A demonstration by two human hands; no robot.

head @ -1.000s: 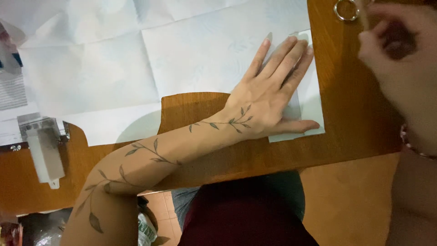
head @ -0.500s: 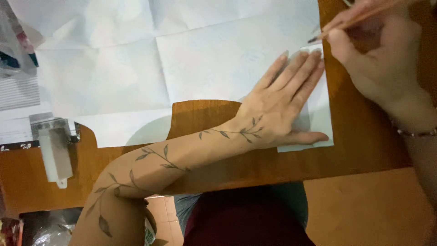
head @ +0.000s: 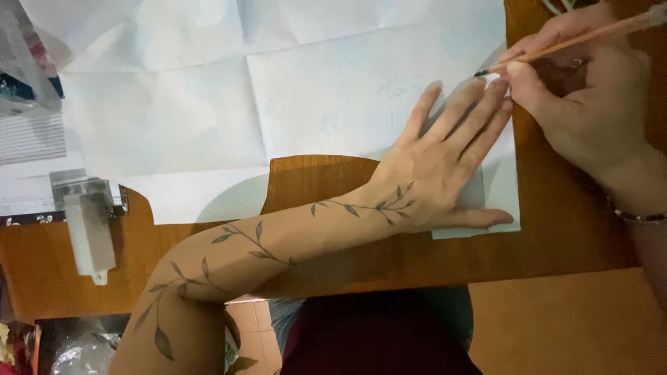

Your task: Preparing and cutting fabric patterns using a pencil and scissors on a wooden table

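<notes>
My left hand (head: 438,167) lies flat, palm down and fingers spread, on a small white sheet of paper (head: 500,187) near the right of the wooden table (head: 389,267). A leafy vine is drawn along the forearm up to the back of the hand. My right hand (head: 583,104) grips a thin wooden-handled brush (head: 570,43). Its dark tip touches the fingertips of my left hand.
A large white creased paper (head: 208,104) covers the far table. A small white plastic piece with a metal clip (head: 90,222) lies at the left edge. Clear plastic packaging (head: 28,62) sits at the far left. A bracelet (head: 636,217) circles my right wrist.
My right hand has come down from the upper right with the brush and set its tip at my left fingertips. The left hand stays flat on the sheet.
</notes>
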